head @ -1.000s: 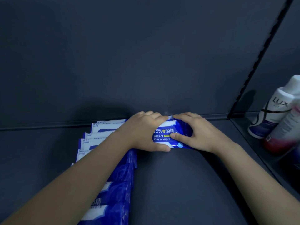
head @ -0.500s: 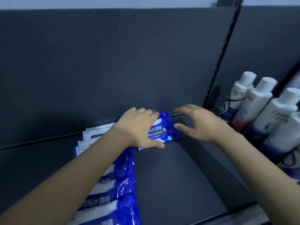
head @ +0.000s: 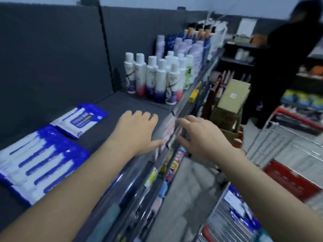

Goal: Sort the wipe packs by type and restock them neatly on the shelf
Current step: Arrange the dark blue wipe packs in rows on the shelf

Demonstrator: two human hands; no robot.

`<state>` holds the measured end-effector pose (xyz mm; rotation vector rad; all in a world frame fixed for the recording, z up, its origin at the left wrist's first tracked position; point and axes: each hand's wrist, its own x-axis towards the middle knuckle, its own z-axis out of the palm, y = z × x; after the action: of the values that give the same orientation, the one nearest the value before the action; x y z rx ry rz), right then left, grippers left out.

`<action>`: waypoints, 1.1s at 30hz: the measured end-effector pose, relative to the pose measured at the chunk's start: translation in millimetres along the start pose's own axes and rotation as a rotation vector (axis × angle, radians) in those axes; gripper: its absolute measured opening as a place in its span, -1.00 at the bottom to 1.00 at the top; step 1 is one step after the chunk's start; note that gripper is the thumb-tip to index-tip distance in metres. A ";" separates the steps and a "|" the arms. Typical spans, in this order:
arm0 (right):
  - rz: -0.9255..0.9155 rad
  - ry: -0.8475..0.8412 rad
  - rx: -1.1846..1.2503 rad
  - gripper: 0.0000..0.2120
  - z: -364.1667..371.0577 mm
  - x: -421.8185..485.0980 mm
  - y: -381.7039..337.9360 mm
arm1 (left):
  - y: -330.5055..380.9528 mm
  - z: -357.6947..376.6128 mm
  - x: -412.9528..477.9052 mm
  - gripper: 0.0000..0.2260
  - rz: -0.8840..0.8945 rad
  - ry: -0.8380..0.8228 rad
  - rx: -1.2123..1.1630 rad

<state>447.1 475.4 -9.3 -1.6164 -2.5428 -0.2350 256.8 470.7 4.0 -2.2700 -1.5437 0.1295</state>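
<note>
shelved: a row of blue alcohol wipe packs (head: 40, 161) overlaps along the near left of the shelf (head: 125, 105); a single pack (head: 79, 120) lies flat at the row's far end, by the back panel.
left hand (head: 136, 135): fingers straight, empty, above the shelf's front edge.
right hand (head: 204, 137): fingers loosely spread, empty, past the edge over the aisle.
left to do: the wire basket (head: 222, 224), near right, holds what look like more blue packs (blurred); judged partway through.

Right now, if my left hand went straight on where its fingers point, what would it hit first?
Probably the white bottles standing further along the shelf; only bare shelf lies between them and your left hand. Motion blur makes depth uncertain.
</note>
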 end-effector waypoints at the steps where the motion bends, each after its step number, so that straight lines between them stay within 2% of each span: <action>1: 0.043 -0.026 -0.017 -0.50 -3.6 -20.4 8.5 | 15.7 -7.5 -0.3 -0.28 0.049 0.004 -0.020; 5: 0.269 -0.094 0.009 -0.53 -10.4 -88.2 50.0 | 76.2 -33.4 3.7 -0.36 0.248 0.033 -0.053; 10: 0.490 -0.215 0.018 -0.55 9.2 -163.3 109.2 | 161.7 -37.0 24.5 -0.43 0.408 0.064 -0.111; 16: 0.609 -0.360 0.093 -0.52 69.6 -233.2 206.8 | 287.3 -3.1 62.0 -0.26 0.494 -0.023 -0.195; 22: 0.626 -0.586 0.289 -0.57 202.8 -232.9 350.4 | 415.7 80.5 132.3 -0.32 0.417 -0.171 -0.276; 25: 0.578 -0.716 0.371 -0.59 286.5 -224.5 411.9 | 480.0 143.1 165.4 -0.39 0.291 -0.343 -0.364; 29: 0.605 -0.870 0.500 -0.55 386.5 -242.8 449.8 | 554.7 230.2 178.2 -0.63 0.166 -0.577 -0.510; 33: 0.718 -0.958 0.647 -0.49 465.0 -272.0 454.6 | 606.0 290.9 171.2 -0.55 0.097 -0.736 -0.452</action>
<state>966.0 514.2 -484.8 -2.4555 -1.8156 1.5455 768.9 511.9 -462.1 -2.8434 -1.9569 0.7930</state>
